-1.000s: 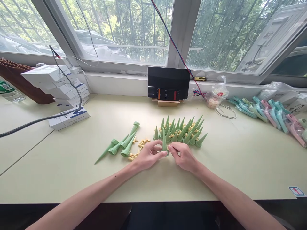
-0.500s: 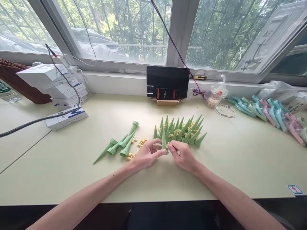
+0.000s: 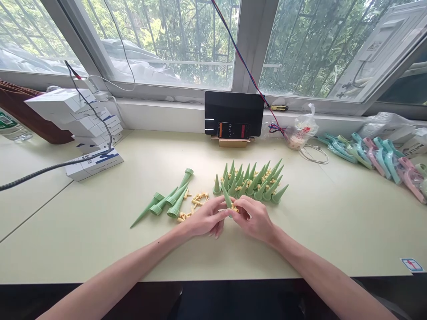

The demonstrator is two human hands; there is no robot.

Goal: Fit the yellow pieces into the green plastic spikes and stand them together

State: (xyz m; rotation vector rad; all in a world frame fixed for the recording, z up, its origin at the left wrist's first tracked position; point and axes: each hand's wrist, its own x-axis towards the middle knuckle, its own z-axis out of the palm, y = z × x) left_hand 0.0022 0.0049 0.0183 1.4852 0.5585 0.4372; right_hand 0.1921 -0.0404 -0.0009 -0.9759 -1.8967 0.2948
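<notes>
The left hand (image 3: 204, 218) pinches a green cone (image 3: 227, 196) low down, near its wide end. The right hand (image 3: 256, 218) is curled up close and pinches a small yellow piece (image 3: 235, 208) against the side of that cone. The hands almost meet, and I cannot tell if they touch. The cone in the fingers points up and leans a bit to 11 o'clock. I cannot see how far the yellow piece goes in, because fingers hide it.

From the hands, a pile of loose yellow bits (image 3: 199, 199) lies near at 10 o'clock, partly behind the left hand. Just past it, between 9 and 10 o'clock, some loose green cones (image 3: 178, 195) lie on their sides, some crossing.

At 1 o'clock, a crowd of standing cones (image 3: 260, 190) points up, with yellow bits poking out between them. Some lean to the right.

Farther off at 12 o'clock, a phone (image 3: 233, 130) leans on a black screen (image 3: 233, 106), above a little brown box (image 3: 232, 143). A tied plastic bag (image 3: 302, 132) sits past 1 o'clock. Wrapped clips (image 3: 378, 155) lie at 2 o'clock. White boxes (image 3: 95, 164) are stacked at 10 o'clock.
</notes>
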